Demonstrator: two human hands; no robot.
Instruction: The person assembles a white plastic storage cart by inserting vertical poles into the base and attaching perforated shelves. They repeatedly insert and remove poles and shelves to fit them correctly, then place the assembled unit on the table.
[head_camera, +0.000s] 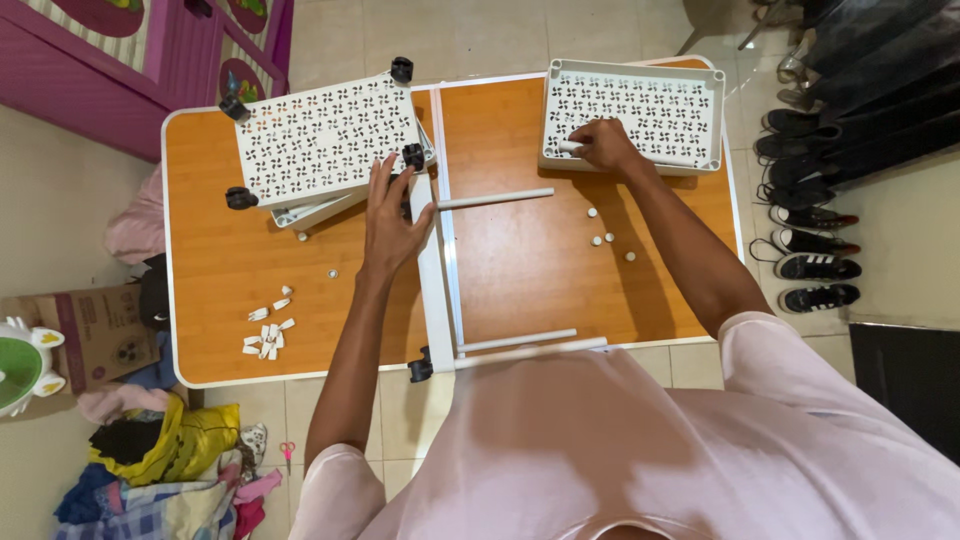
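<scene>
My left hand rests with fingers spread against the near edge of a white perforated shelf tray with black caster wheels, which lies upside down on an orange folding table. My right hand reaches onto a second white perforated tray at the far right and pinches a short white tube there. A loose white tube lies between the trays. Two more white tubes lie at the near edge.
Several small white plastic connectors sit at the near left of the table, and a few white caps at the right. Shoes line the floor on the right. Clothes and a cardboard box lie on the left.
</scene>
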